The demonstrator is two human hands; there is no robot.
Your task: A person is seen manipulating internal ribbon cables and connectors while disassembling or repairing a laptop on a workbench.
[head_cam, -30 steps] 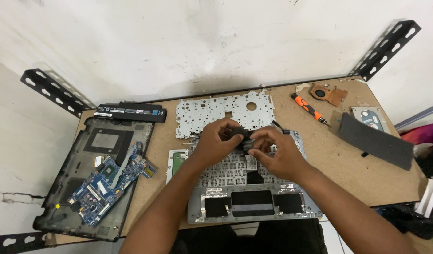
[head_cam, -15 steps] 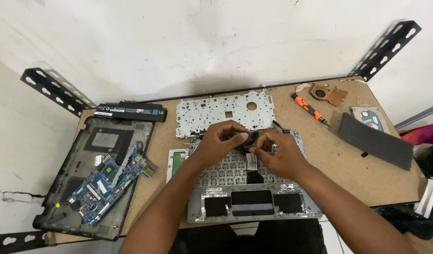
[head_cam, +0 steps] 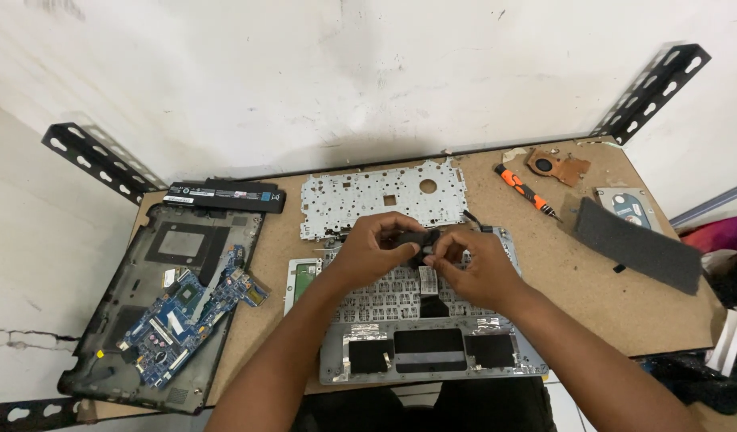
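Observation:
My left hand [head_cam: 375, 250] and my right hand [head_cam: 472, 264] meet over an upturned silver laptop palmrest [head_cam: 432, 352]. Between their fingertips they pinch a small black part [head_cam: 416, 238], held just above the back of the keyboard [head_cam: 384, 300]. What the part is cannot be told; fingers hide most of it. A thin black cable [head_cam: 474, 222] runs off the top right of the palmrest.
A perforated metal keyboard plate [head_cam: 384, 196] lies behind the hands. At left sit a black laptop base [head_cam: 136, 272] holding a blue circuit board [head_cam: 194, 308], and a black battery [head_cam: 224, 194]. At right: an orange screwdriver [head_cam: 525, 190], copper heatsink [head_cam: 556, 166], hard drive [head_cam: 628, 204], grey foam pad [head_cam: 636, 244].
Both hands stay over the palmrest; the fingers have shifted slightly on the small black part. Nothing else on the table has moved.

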